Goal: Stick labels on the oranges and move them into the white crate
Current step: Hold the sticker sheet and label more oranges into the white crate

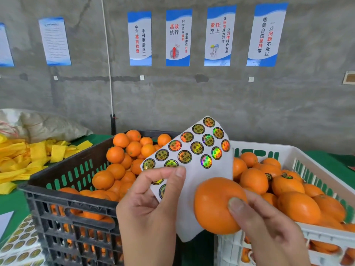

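Item: orange (215,204), held in front of the person, between black crate (76,198) and white crate (299,156); no label seen on its visible side.
R hand (269,227): fingers curled round orange, thumb on its front.
L hand (151,204): pinches label sheet (199,150) near its lower edge, thumb on top; approx. half the sheet already bare.
Black crate: unlabelled oranges, heaped. White crate: oranges w/ labels, near rim on R.
Step, as judged: peel one label. Tip: lift by the edge w/ a nail, press flat on smooth skin, rub down, then set orange in white crate.
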